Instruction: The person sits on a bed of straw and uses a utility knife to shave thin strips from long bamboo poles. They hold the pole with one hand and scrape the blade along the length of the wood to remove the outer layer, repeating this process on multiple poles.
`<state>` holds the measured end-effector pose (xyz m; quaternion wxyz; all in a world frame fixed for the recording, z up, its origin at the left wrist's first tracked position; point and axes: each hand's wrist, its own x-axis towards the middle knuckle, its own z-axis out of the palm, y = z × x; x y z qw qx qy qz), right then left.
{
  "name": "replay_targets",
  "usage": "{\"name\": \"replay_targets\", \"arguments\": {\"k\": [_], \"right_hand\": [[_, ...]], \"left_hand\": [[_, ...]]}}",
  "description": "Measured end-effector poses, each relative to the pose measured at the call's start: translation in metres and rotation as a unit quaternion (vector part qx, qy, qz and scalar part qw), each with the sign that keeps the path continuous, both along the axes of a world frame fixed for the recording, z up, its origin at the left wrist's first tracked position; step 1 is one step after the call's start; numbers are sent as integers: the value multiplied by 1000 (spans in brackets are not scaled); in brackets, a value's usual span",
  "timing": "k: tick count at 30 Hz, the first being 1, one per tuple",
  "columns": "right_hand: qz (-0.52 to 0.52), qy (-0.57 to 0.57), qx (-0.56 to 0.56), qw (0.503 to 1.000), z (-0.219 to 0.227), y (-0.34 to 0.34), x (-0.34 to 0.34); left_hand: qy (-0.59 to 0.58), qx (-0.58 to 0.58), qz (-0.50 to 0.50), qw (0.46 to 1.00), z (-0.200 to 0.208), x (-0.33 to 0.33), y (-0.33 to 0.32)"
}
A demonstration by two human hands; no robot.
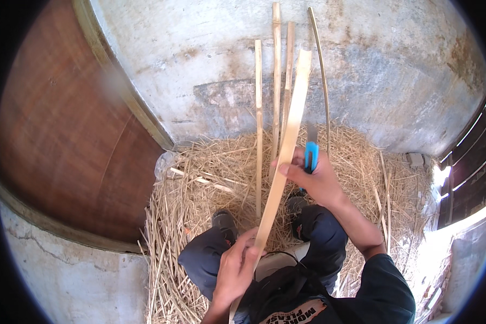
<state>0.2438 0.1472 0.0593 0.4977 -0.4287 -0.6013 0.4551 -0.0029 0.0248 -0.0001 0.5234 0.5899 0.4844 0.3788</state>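
A long, flat, pale bamboo strip (290,127) slants up and away in front of me, between my knees and the wall. Near its lower end, my left hand (237,264) is closed around it. My right hand (314,177) grips its middle, with the thumb pressed on the face of the strip. That same hand also holds a blue utility knife (311,156), its blade pointing up and away from me, just right of the strip. Some of the right fingers are hidden behind the strip and the knife.
Several narrow bamboo sticks (258,97) lean against the stained concrete wall (221,59) ahead. Shavings and straw-like slivers (356,178) cover the floor around my shoes. On the left is a brown wooden panel (65,119) in a frame; at the right stands a dark slatted wall (472,162).
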Motion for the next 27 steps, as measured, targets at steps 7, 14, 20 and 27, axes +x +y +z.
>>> {"name": "replay_targets", "arguments": {"k": [7,14,20,27], "right_hand": [[-95,47,-22,994,1,13,19],[-126,-50,225,965,-19,-10,0],[15,-245,348,905,-31,-43,-13],[30,-213,320,923,-48,-55,-26]], "left_hand": [[238,117,106,958,-2,2,-34],[132,71,129,980,3,1,-21],[28,48,113,992,5,-3,-13],[-25,38,79,996,23,6,-7]]}}
